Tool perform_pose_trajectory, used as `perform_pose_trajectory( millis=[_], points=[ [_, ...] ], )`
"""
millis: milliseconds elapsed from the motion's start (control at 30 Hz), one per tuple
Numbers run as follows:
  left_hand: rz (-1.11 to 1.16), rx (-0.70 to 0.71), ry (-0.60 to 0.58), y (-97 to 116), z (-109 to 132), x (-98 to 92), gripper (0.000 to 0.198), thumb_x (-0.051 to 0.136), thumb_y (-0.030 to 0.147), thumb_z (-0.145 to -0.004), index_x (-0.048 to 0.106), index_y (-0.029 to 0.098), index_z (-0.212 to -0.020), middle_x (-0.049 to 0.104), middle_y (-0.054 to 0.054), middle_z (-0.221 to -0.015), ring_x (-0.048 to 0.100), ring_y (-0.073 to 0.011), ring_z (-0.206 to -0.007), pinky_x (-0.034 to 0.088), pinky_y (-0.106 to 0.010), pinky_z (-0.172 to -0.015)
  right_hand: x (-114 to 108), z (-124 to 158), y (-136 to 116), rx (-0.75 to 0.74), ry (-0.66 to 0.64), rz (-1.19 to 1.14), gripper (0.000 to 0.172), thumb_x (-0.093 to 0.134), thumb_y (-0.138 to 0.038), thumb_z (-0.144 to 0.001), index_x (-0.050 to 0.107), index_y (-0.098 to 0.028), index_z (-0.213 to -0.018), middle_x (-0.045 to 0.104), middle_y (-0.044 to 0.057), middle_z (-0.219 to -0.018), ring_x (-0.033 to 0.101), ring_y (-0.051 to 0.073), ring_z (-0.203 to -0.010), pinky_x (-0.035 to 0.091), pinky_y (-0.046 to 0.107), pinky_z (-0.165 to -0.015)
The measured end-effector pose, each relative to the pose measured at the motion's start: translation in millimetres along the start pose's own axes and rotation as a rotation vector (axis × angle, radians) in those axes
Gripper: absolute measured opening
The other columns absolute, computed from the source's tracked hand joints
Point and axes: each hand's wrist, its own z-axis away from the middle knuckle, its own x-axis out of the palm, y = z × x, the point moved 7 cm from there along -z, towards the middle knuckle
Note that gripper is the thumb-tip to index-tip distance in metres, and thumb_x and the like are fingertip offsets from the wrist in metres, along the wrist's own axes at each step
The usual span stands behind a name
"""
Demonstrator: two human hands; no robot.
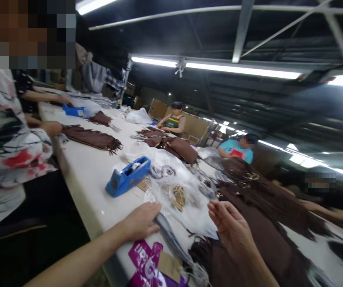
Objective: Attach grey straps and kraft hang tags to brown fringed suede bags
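Observation:
My left hand [143, 221] reaches over the table's near edge, palm down. Its fingers are stretched out beside a bundle of clear plastic bags [171, 235], and its thumb is apart. My right hand [229, 225] is raised above the brown fabric, fingers curled together. Whether anything is between its fingertips I cannot make out. Between the hands lies a white plastic bag [200, 215] with tan tags on strings [178, 197]. Beyond my left hand stands a blue tape dispenser [128, 177]. A purple printed package [146, 263] and a brown card tag [169, 266] lie below my left hand.
Brown fringed fabric pieces [249, 223] cover the table's right side. Another folded brown piece [90, 137] lies at left, near a person in a flowered top [12, 139]. A second blue dispenser [74, 110] stands farther back. Other people work around the white table [84, 179].

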Motion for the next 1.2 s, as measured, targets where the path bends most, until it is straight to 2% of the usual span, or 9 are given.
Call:
perform_pose_trajectory(
  millis=[133, 233, 467, 567, 700, 800, 933, 1067, 1200],
  points=[
    [0.012, 0.09, 0.215, 16, -5, -26.0, 0.053, 0.053, 0.023, -0.081, 0.051, 0.017, -0.134, 0.046, -0.014, -0.144, 0.038, -0.0281, -0.135, 0.026, -0.049, -0.114, -40, 77, -11, 0.0, 0.04, 0.02, 0.022, 0.085, -0.03, -0.067, 0.069, -0.019, -0.077, 0.071, 0.0, -0.087, 0.069, 0.012, -0.079, 0.057, 0.017, -0.068],
    [0.171, 0.17, 0.302, 68, -7, -41.6, 0.049, 0.047, 0.019, -0.082, 0.055, 0.02, -0.13, 0.052, -0.01, -0.139, 0.044, -0.0257, -0.129, 0.03, -0.046, -0.112, -58, 119, -15, -0.056, 0.043, 0.078, 0.02, 0.081, -0.033, -0.072, 0.068, -0.019, -0.076, 0.069, 0.002, -0.09, 0.069, 0.015, -0.08, 0.057, 0.021, -0.069],
    [0.518, 0.262, -0.158, 216, -7, 15.8, 0.033, 0.05, 0.029, -0.085, 0.063, 0.022, -0.115, 0.067, -0.005, -0.109, 0.06, -0.0174, -0.091, 0.047, -0.026, -0.085, -69, 185, -37, -0.218, 0.012, 0.178, 0.022, 0.072, -0.04, -0.08, 0.066, -0.02, -0.076, 0.065, 0.003, -0.086, 0.067, 0.016, -0.076, 0.056, 0.029, -0.073],
    [0.511, 0.293, -0.289, 235, -7, 43.4, 0.028, 0.043, 0.032, -0.09, 0.066, 0.018, -0.081, 0.064, -0.001, -0.073, 0.057, -0.0137, -0.07, 0.043, -0.02, -0.068, -85, 209, -42, -0.257, 0.035, 0.205, 0.028, 0.071, -0.046, -0.079, 0.065, -0.019, -0.074, 0.065, 0.004, -0.082, 0.066, 0.017, -0.071, 0.055, 0.03, -0.067],
    [0.45, 0.35, -0.493, 253, 1, 61.8, 0.037, 0.033, 0.039, -0.095, 0.061, 0.018, -0.082, 0.052, 0.003, -0.057, 0.046, -0.01, -0.051, 0.036, -0.018, -0.053, -131, 234, -34, -0.177, 0.171, 0.222, 0.034, 0.074, -0.051, -0.074, 0.065, -0.018, -0.071, 0.066, 0.005, -0.078, 0.067, 0.018, -0.066, 0.056, 0.028, -0.059],
    [0.246, 0.429, -0.54, 274, 10, 60.7, 0.038, 0.037, 0.033, -0.095, 0.049, 0.017, -0.062, 0.049, 0.003, -0.054, 0.043, -0.0096, -0.05, 0.032, -0.019, -0.053, -181, 255, -41, -0.143, 0.445, 0.328, 0.041, 0.073, -0.053, -0.073, 0.067, -0.02, -0.095, 0.069, 0.008, -0.088, 0.069, 0.021, -0.07, 0.056, 0.028, -0.053],
    [0.02, 0.469, -0.516, 302, 6, 61.0, 0.037, 0.041, 0.023, -0.091, 0.04, 0.016, -0.054, 0.052, 0.001, -0.052, 0.045, -0.0108, -0.048, 0.029, -0.022, -0.05, -212, 289, -90, -0.465, 0.82, 0.785, 0.056, 0.067, -0.045, -0.08, 0.053, -0.023, -0.129, 0.063, 0.014, -0.121, 0.067, 0.028, -0.095, 0.06, 0.034, -0.068],
    [-0.086, 0.554, -0.439, 339, -15, 64.1, 0.032, 0.044, 0.022, -0.088, 0.056, 0.018, -0.059, 0.064, -0.004, -0.061, 0.058, -0.0157, -0.057, 0.035, -0.023, -0.053, -166, 275, -91, -0.64, 0.408, 1.188, 0.039, 0.052, -0.026, -0.09, 0.058, -0.027, -0.128, 0.063, 0.008, -0.127, 0.063, 0.026, -0.111, 0.053, 0.035, -0.093],
    [-0.033, 0.605, -0.452, 375, -45, 67.2, 0.028, 0.044, 0.018, -0.086, 0.062, 0.018, -0.065, 0.067, -0.004, -0.065, 0.062, -0.0178, -0.063, 0.04, -0.023, -0.056, -152, 242, -79, -0.554, 0.128, 1.251, 0.036, 0.039, -0.021, -0.095, 0.058, -0.022, -0.126, 0.073, 0.009, -0.103, 0.07, 0.02, -0.09, 0.057, 0.026, -0.076]
  ],
)
